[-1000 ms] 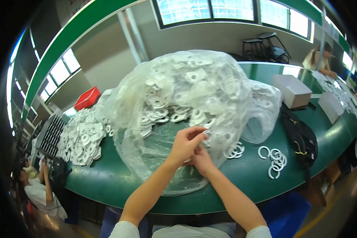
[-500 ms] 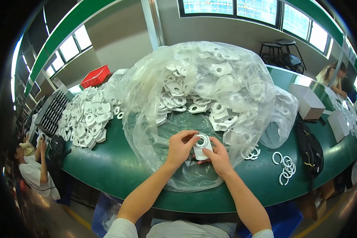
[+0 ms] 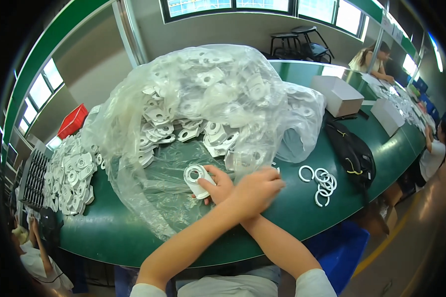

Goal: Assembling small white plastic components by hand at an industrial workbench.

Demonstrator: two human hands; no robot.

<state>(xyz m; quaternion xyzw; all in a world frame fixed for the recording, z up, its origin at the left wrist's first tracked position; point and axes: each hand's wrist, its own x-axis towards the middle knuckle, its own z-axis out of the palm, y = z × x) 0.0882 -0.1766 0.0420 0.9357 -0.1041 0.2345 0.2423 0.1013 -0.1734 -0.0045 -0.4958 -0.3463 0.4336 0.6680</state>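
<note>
My right hand (image 3: 220, 187) comes from the lower right and grips a white plastic part (image 3: 199, 180). The part is a flat plate with a rounded end and a raised round collar about a hole. My right thumb lies on its face. Crossing over my right wrist, my left hand (image 3: 260, 192) is at the right with its fingers curled closed. Whatever it may hold is hidden. Just beyond its knuckles a bit of white shows by the bag's edge. Several white open rings (image 3: 325, 182) lie on the green table to the right of my left hand.
A large clear plastic bag (image 3: 129, 183) full of similar white parts covers the middle of the green table (image 3: 119, 240). More parts are heaped (image 3: 73, 174) at left, near a red crate (image 3: 72, 121). A black bag (image 3: 351, 153) and white boxes (image 3: 338, 96) stand right. Other people sit around.
My left hand has let go of the white part and swung right across my right arm. The right hand keeps hold of the part. The view has turned to the right.
</note>
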